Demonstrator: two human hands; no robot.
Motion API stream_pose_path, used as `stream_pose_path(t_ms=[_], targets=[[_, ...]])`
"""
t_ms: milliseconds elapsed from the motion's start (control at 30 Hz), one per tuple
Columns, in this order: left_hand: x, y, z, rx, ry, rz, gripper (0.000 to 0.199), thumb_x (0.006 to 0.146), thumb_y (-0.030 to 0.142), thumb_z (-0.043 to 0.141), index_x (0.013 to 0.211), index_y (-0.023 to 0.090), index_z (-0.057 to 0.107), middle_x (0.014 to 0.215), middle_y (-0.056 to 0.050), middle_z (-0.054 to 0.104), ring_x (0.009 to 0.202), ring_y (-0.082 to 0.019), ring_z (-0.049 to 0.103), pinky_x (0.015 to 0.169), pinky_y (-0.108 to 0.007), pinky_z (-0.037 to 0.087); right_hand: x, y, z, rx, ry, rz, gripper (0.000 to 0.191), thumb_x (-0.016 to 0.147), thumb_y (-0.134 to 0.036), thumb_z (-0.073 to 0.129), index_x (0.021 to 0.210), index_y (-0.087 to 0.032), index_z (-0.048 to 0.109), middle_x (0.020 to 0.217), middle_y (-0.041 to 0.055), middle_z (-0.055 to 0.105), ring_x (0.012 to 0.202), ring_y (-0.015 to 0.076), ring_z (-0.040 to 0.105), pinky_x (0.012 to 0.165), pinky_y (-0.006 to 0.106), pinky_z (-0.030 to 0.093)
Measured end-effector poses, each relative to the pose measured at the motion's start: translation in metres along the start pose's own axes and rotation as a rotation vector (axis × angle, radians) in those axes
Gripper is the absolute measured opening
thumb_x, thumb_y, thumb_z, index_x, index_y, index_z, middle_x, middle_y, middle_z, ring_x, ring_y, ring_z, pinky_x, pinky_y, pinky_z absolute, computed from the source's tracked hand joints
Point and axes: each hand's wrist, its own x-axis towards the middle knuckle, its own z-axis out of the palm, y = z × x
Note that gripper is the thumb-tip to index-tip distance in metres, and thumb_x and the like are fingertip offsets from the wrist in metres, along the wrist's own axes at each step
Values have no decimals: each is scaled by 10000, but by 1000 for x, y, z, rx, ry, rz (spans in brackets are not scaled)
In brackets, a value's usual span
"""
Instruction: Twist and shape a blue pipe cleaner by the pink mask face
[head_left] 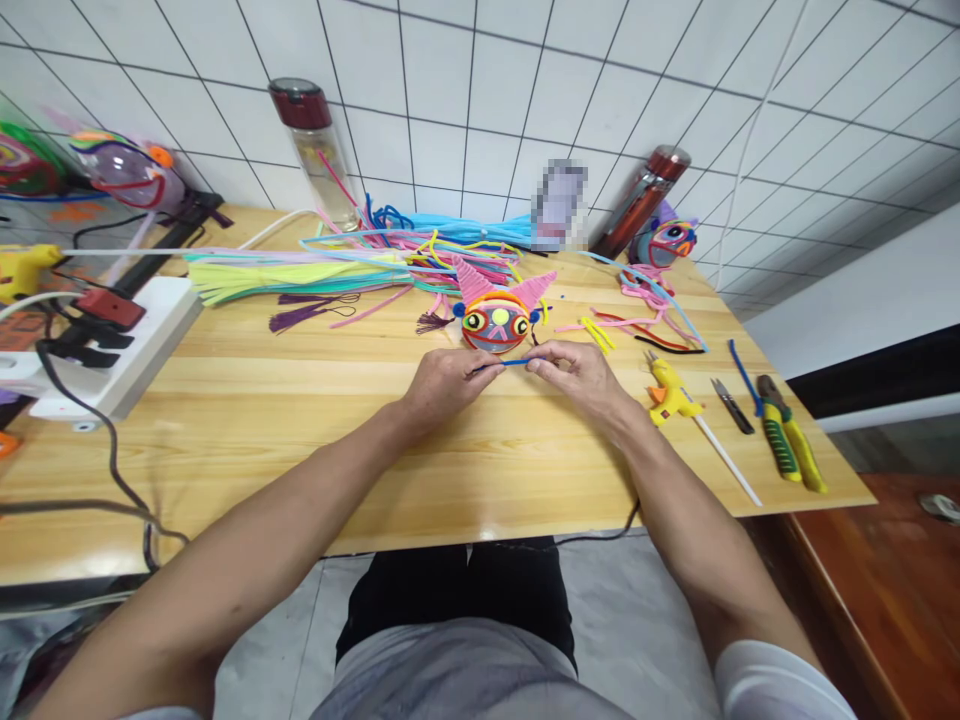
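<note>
A person's left hand (pixel 444 386) and right hand (pixel 576 374) pinch opposite ends of a blue pipe cleaner (pixel 516 362) just in front of a pink-eared figure (pixel 498 318) on the table (pixel 495 450), where light, even finger pressure should keep it straight.

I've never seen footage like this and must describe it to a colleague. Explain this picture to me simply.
There is no machine here: these are a person's two bare hands. The single picture comes from a camera worn on the head, looking forward and down, so the arms reach away from you.

The left hand and right hand hold a thin blue strip between them. Just beyond it sits a colourful figure with pink ears and big eyes.

On the wooden table also lie bundled coloured strips, a yellow glue gun, and pliers.
</note>
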Motion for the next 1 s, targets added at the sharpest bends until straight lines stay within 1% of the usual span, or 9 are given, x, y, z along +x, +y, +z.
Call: stream_pose_path(t_ms=[100, 200, 267, 367, 433, 567, 700, 867, 1000], targets=[[0, 0, 0, -11, -25, -8, 197, 1008, 308, 697, 1061, 189, 844, 974, -72, 861, 847, -192, 814, 782, -262, 594, -1, 2, 0, 7, -20, 13, 255, 944, -378, 672, 927, -185, 838, 719, 10, 734, 640, 144, 582, 637, 272, 415], [0, 0, 2, -27, -63, -4, 209, 997, 331, 718, 1089, 187, 839, 994, -73, 861, 861, -200, 816, 768, -263, 589, -2, 3, 0, 11, -41, 26, 255, 961, -374, 670, 935, -183, 836, 740, 14, 754, 658, 147, 604, 655, 272, 428], [-1, 0, 2, -38, -93, 5, 203, 1011, 322, 697, 1067, 189, 840, 990, -66, 862, 869, -201, 817, 774, -266, 584, -2, 2, 0, 14, -59, 22, 242, 958, -366, 677, 951, -186, 838, 746, 14, 762, 659, 148, 612, 653, 269, 432], [0, 0, 1, -49, -119, 21, 204, 1026, 295, 665, 1025, 193, 842, 957, -55, 861, 842, -191, 812, 775, -263, 571, -2, -1, 2, 44, -93, 0, 244, 936, -368, 700, 1026, -188, 839, 864, 39, 812, 736, 167, 678, 695, 272, 477], [0, 0, 1, -56, -119, 27, 207, 1025, 289, 661, 1010, 190, 843, 940, -54, 859, 831, -190, 810, 764, -260, 563, -2, -2, 3, 56, -113, -18, 256, 928, -378, 709, 1041, -188, 838, 927, 58, 829, 793, 184, 713, 734, 278, 504], [0, 1, 2, -65, -109, 18, 208, 1016, 293, 666, 992, 186, 843, 925, -52, 857, 827, -192, 810, 750, -262, 555, -1, -1, 5, 15, -104, -45, 229, 939, -354, 683, 954, -186, 836, 843, 46, 809, 732, 170, 682, 708, 275, 481], [0, 2, 2, -70, -105, 3, 208, 1012, 284, 660, 1000, 186, 843, 926, -55, 856, 822, -190, 806, 750, -263, 554, -1, 0, 3, -16, -74, -41, 211, 933, -322, 674, 918, -178, 827, 772, 25, 774, 684, 154, 631, 673, 269, 448], [-1, 1, 1, -67, -112, 2, 210, 1011, 274, 647, 1002, 198, 843, 929, -58, 856, 830, -188, 804, 757, -261, 564, -2, -4, 3, 47, -119, -22, 241, 937, -361, 694, 1018, -184, 837, 898, 49, 818, 777, 173, 690, 715, 269, 484], [-1, 1, 2, -70, -128, 4, 218, 1017, 284, 639, 1008, 203, 841, 939, -53, 858, 844, -187, 807, 770, -261, 568, -2, 0, 4, 83, -116, -1, 250, 944, -391, 701, 975, -190, 847, 852, 42, 813, 756, 175, 682, 702, 275, 479]])
